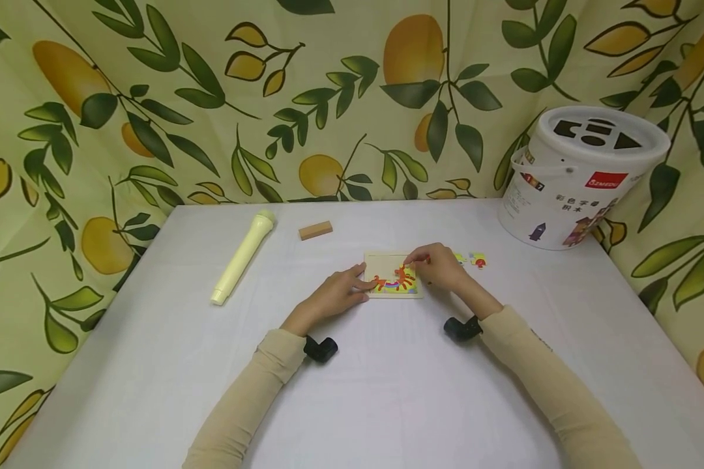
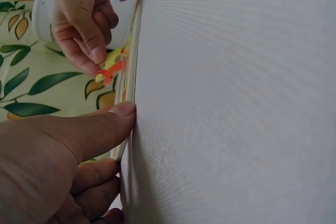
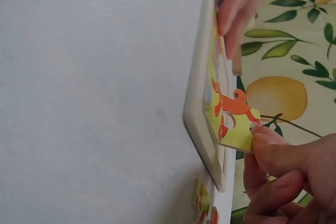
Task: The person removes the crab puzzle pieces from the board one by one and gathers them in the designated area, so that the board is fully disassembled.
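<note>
A small jigsaw board [image 1: 381, 264] with a pale frame lies on the table, its near part filled with a yellow and red-orange picture. My left hand [image 1: 337, 293] grips the board's near left corner, thumb [image 2: 123, 111] against the near edge and other fingers at the left side. Over the board's right side, my right hand [image 1: 440, 266] pinches a yellow puzzle piece [image 3: 239, 137] with an orange-red figure between thumb and forefinger. That piece stands tilted, its lower edge right at the filled part of the picture. Loose puzzle pieces [image 1: 477, 260] lie right of the board, partly behind the right hand.
A pale yellow microphone-shaped object [image 1: 243, 257] lies at the left. Behind the board is a wooden block [image 1: 315, 230]. A white bucket [image 1: 563, 189] with shape holes in its lid stands at the back right, before a fruit-patterned curtain [image 1: 322, 98].
</note>
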Tool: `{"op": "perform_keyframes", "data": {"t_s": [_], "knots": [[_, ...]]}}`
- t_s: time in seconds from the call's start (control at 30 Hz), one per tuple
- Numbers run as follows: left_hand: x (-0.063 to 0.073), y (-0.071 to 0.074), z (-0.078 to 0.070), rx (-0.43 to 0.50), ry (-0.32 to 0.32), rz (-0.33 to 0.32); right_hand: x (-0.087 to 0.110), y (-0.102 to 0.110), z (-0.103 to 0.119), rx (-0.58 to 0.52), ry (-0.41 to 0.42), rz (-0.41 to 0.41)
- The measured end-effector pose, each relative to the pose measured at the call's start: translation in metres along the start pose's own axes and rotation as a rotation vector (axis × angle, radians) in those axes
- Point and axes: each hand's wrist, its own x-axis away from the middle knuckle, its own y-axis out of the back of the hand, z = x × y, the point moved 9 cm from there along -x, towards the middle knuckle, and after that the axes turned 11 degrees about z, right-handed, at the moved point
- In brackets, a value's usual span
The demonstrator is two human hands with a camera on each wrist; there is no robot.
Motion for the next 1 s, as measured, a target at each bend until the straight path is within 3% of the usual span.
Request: {"op": "perform_keyframes", "data": {"t_s": [0.23, 0.57, 0.83, 1.0], "knots": [[0.000, 0.000, 0.000, 0.011, 0.009, 0.003, -0.002, 0.002, -0.012, -0.122, -0.105, 0.054], [-0.001, -0.001, 0.001, 0.016, 0.019, 0.005, 0.003, 0.009, -0.036, -0.204, -0.156, 0.069], [-0.003, 0.000, 0.000, -0.008, 0.000, -0.006, 0.024, 0.027, -0.062, -0.249, -0.197, 0.052], [-0.002, 0.000, 0.001, -0.004, 0.006, -0.005, 0.045, 0.045, -0.089, -0.226, -0.243, 0.043]]}}
